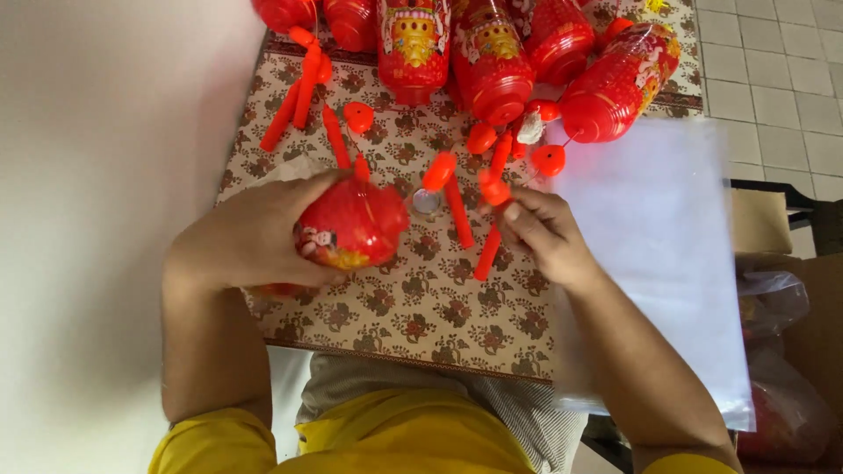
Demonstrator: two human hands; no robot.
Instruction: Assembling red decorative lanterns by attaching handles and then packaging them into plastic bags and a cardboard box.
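A table under a floral-patterned cloth (421, 307) stood beside a tiled floor. The left hand (255, 237) wrapped its fingers round a red plastic lantern (351, 224) lying on its side; the right hand (549, 237) pinched a small red cap (493, 189). This looked like assembly: fitting the cap would need lining up. Loose red sticks (458, 211), finished lanterns (492, 61) and a clear plastic bag (654, 254) crowded close.

Clear plastic bag (654, 263): lying flat, rectangular, see-through whitish, just right of the patterned table (421, 307), overhanging its edge.
Cardboard box (760, 221): sitting right of the table, brown, showing partly behind the bag.
Crumpled plastic wrap (773, 303): resting below the box, transparent.
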